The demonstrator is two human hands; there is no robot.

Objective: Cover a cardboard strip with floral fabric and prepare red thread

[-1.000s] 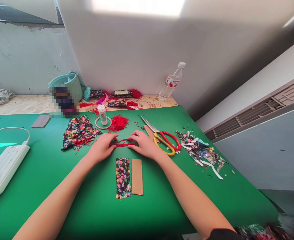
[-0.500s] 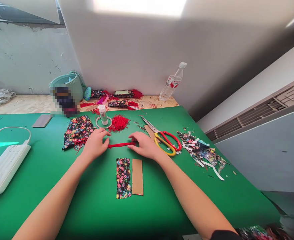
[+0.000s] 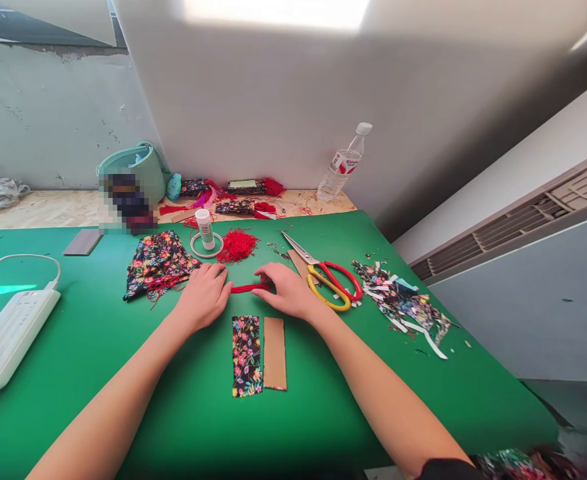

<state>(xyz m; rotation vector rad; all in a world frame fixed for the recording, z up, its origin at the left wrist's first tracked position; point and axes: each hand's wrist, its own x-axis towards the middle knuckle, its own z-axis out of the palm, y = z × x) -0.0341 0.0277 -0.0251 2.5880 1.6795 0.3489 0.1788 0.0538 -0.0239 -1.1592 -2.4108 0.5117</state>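
Observation:
A bundle of red threads [image 3: 243, 289] lies stretched sideways just above the green table between my two hands. My right hand [image 3: 284, 288] pinches its right end between thumb and fingers. My left hand [image 3: 204, 293] is closed over the left end, its fingers together and hiding that part. Nearer to me lie a flowered black fabric strip [image 3: 247, 357] and a brown cardboard strip [image 3: 274, 353], side by side and nearly touching. Beyond the bundle is a loose heap of red threads [image 3: 238, 245].
Open scissors [image 3: 323, 272] lie right of my right hand, and fabric scraps [image 3: 406, 300] farther right. A glue stick [image 3: 204, 230] stands inside a ring [image 3: 193, 249]. Folded floral fabric [image 3: 158, 260], a power strip [image 3: 20, 327] and a water bottle [image 3: 343, 167] are around.
My left hand has slid right along the red thread bundle, covering more of it, and its fingers have come down. My right hand keeps its place.

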